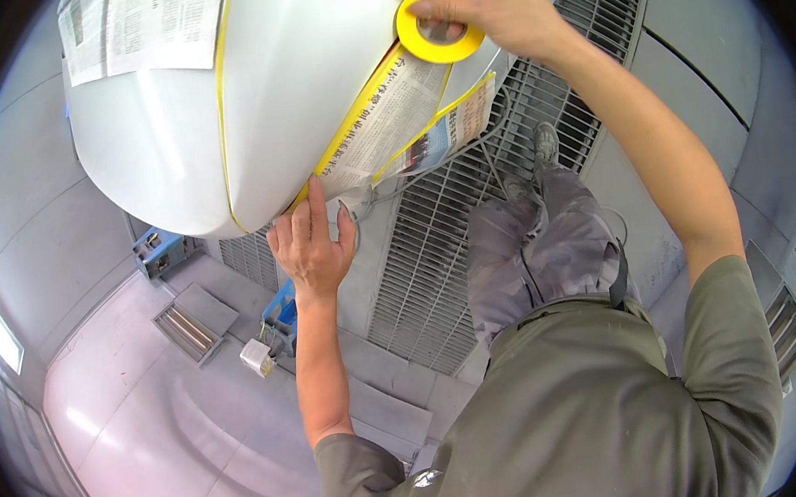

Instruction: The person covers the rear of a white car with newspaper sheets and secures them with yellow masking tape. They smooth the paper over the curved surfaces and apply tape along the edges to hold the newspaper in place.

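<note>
My right hand grips a roll of yellow masking tape at the edge of a smooth white vehicle body panel. From beside the roll, a yellow tape strip runs down along the panel's edge, bordering a sheet of newspaper. At the strip's lower end, my left hand presses with its outstretched index finger, thumb apart, holding nothing. A second newspaper piece with a yellow taped border hangs to the right. Another thin yellow tape line crosses the panel farther left.
More newspaper covers the panel's upper left. Below me lies a metal floor grating, with a grey cable or hose near it. Blue stands and a small whitish box sit on the floor at left.
</note>
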A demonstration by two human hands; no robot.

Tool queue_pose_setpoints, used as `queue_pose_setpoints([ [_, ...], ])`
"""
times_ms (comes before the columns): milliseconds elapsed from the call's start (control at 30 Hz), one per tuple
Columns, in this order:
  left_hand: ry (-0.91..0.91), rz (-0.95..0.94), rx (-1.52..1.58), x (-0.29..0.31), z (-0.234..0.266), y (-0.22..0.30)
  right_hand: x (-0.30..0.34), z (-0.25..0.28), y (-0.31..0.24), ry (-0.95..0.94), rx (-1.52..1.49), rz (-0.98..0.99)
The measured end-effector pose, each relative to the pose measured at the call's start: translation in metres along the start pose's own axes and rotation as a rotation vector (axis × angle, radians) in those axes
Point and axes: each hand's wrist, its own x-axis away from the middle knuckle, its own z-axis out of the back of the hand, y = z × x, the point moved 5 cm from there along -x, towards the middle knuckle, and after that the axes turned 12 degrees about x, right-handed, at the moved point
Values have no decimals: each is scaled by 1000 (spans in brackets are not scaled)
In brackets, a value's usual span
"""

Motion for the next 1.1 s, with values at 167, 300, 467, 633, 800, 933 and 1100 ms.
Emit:
queue_pose_setpoints([
  [167, -147, 7, 35, -22, 6, 14, -9, 30, -2, 69, 8, 2],
  [300, -262, -18, 41, -43, 8, 26, -10, 44, -1, 68, -47, 66],
  [467, -285, -81, 52, -66, 6, 46, -13, 70, 8, 270, 146, 39],
  [633, -313, -115, 35, -86, 0, 59, -16, 78, 10, 312, 117, 77],
  [800, -311, -144, 49, -108, -8, 72, -9, 85, 10, 266, 76, 150],
  [933, -339, -142, 50, -125, -13, 81, -12, 91, 16, 258, 71, 141],
  [1100, -380, -138, 45, -146, -23, 93, -26, 92, 21, 256, 63, 174],
])
